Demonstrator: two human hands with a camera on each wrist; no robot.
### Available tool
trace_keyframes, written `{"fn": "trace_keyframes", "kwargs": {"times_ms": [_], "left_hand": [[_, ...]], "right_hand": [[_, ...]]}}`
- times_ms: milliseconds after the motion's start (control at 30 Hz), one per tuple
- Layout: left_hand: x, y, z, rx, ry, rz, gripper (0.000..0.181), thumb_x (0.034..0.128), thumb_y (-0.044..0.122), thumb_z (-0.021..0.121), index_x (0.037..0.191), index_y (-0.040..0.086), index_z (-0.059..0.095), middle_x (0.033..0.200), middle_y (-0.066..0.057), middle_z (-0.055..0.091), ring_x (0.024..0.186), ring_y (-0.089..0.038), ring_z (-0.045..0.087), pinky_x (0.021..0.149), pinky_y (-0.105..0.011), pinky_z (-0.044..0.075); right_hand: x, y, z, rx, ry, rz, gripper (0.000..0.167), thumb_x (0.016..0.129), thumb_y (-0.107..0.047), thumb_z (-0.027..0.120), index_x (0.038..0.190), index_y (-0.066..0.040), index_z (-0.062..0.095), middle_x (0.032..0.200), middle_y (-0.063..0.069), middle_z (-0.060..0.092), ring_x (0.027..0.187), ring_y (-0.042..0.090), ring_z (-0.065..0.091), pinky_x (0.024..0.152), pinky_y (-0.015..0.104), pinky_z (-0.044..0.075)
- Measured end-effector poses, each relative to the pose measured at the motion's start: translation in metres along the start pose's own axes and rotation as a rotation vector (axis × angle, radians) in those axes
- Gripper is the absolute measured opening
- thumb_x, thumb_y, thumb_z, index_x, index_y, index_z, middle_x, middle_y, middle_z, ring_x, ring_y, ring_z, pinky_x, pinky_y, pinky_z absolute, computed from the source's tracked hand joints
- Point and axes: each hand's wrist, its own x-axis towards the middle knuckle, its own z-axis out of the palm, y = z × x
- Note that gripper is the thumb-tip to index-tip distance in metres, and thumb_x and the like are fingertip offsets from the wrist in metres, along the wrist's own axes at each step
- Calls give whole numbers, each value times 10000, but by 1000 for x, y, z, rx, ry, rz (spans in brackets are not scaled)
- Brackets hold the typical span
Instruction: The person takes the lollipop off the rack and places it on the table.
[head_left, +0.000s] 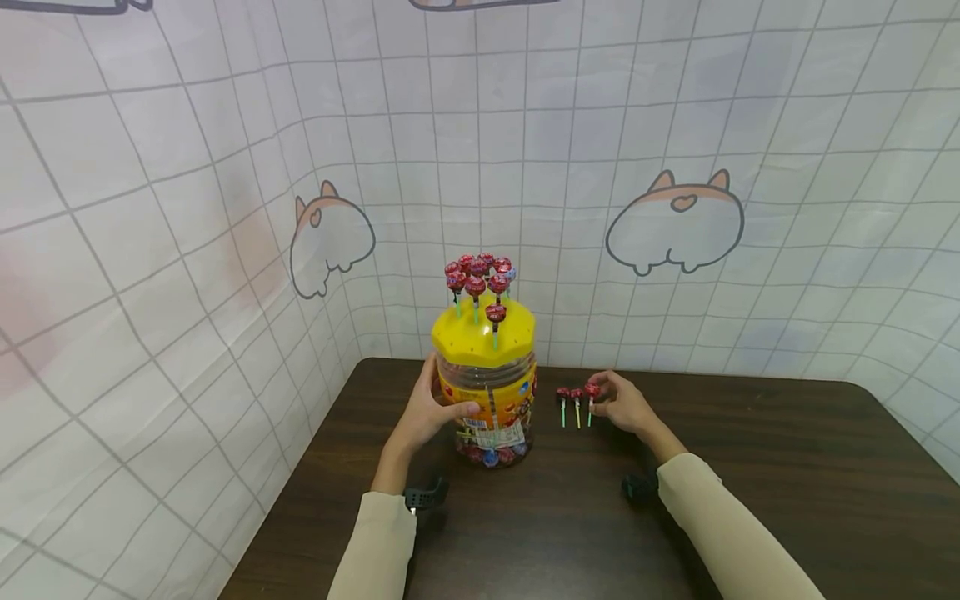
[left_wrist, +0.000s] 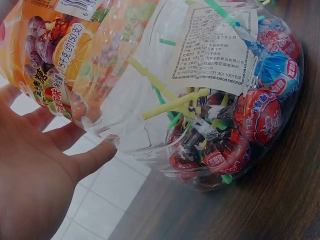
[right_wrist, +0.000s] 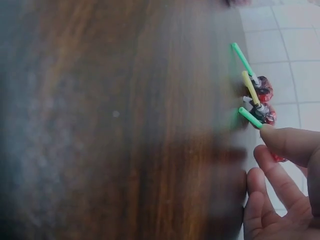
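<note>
A clear plastic jar with a yellow lid stands upright on the table, and my left hand holds its left side, thumb across the front. Several red-wrapped lollipops stick up from the lid. More wrapped lollipops show through the jar's base in the left wrist view. To the jar's right, my right hand pinches a red lollipop with a green stick between thumb and index finger. Left of it lie two others, one green-sticked lollipop and one yellow-sticked lollipop.
The dark wooden table extends right and forward of the jar. A white gridded cloth with cartoon animal prints hangs behind it and along the left side. Black straps sit around both wrists.
</note>
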Motion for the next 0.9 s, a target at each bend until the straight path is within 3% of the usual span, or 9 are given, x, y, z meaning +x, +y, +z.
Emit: {"fn": "trace_keyframes", "kwargs": {"times_ms": [500,900], "left_hand": [[0,2,1,-18,-4,5,928,874,195,828,1580,333,242,1475,-78,506,1303,-280,566,1075,-486,521],[1,1,0,-2,4,-6,935,859,284,847,1573,358,248,1471,-58,505,1300,-295,565,1080,-497,516]], "right_hand": [[3,4,-1,-17,-3,4,431,862,-2,750,1265,-29,600,1108,197,617,986,295,581,750,318,444],[3,2,-2,-27,-11,15,428,865,-11,746,1271,-22,611,1114,200,627,1006,307,578,779,328,439]]}}
